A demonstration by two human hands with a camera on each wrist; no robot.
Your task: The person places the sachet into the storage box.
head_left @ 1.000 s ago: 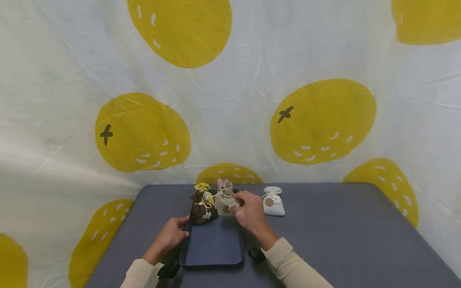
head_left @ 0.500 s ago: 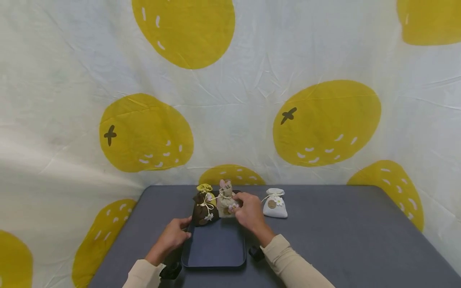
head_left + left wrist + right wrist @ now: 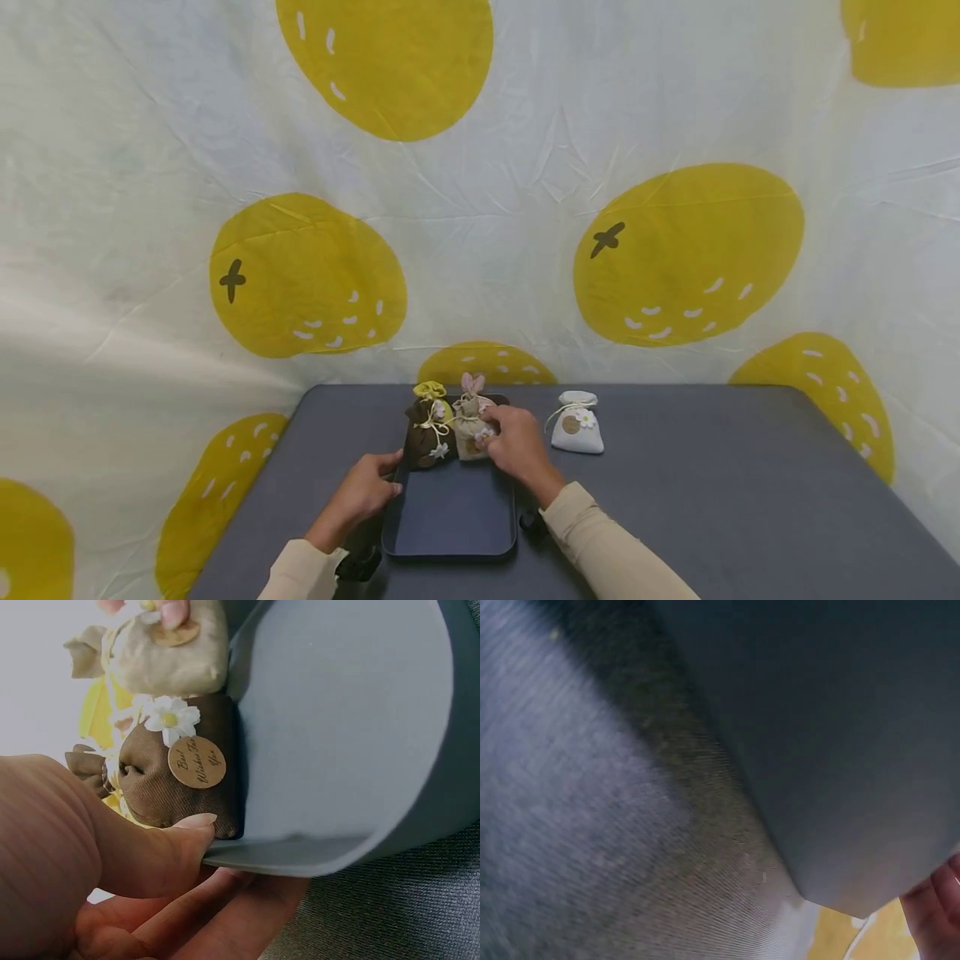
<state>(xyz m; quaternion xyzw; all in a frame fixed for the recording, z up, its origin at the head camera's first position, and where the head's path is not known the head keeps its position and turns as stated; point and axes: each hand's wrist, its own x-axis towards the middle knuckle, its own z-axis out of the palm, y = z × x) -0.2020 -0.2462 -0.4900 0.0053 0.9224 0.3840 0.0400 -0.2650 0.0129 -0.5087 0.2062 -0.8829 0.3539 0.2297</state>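
Note:
My left hand [image 3: 363,492] pinches the left rim of a dark tray [image 3: 453,521], thumb on top and fingers underneath in the left wrist view. My right hand [image 3: 517,446] holds a beige drawstring pouch [image 3: 468,429] by its right side, at the tray's far end. Left of it, a brown drawstring pouch [image 3: 180,772] stands in the tray, with a white flower and a round tag reading "Best Wishes For You". Behind these two show a yellow pouch [image 3: 429,390] and a pink one [image 3: 472,383], mostly hidden. The right wrist view shows the tray's outer wall [image 3: 840,750] and a few fingertips.
A white drawstring pouch [image 3: 577,432] with a flower and tag lies on the grey table [image 3: 697,500], right of the tray. Behind the table hangs a pale curtain [image 3: 495,250] printed with yellow fruit.
My right hand has lowered the beige pouch slightly, so it sits nearer the tray floor beside the brown one. The left hand keeps its grip on the rim. The head view shifts slightly.

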